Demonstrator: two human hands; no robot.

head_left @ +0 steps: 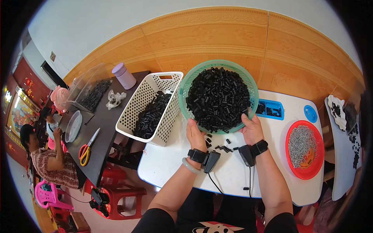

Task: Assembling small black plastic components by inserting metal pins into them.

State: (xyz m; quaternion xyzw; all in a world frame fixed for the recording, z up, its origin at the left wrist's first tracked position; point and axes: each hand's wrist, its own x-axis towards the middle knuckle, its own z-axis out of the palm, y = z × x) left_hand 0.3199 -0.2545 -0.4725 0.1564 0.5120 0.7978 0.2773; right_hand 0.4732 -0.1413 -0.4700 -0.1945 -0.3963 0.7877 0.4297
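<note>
My left hand (195, 135) and my right hand (252, 130) grip the near rim of a round green plastic basket (186, 87), one on each side, thumbs up against the rim. The basket is heaped with small black cylindrical plastic pieces (217, 101) and tilts toward me. Several loose black pieces (223, 148) lie on the white table (167, 167) between my wrists. Left of the green basket stands a white perforated basket (168, 124), partly filled with longer-looking black pieces (151, 114). The fingers under the green basket are hidden.
A blue tray (280, 110) of black parts, a small blue dish (310, 113) and a red plate (307, 173) of grey metal pieces lie to the right. Scissors (88, 147), a purple bottle (124, 76) and a clear box (83, 87) occupy the dark table, where a person (52, 163) sits.
</note>
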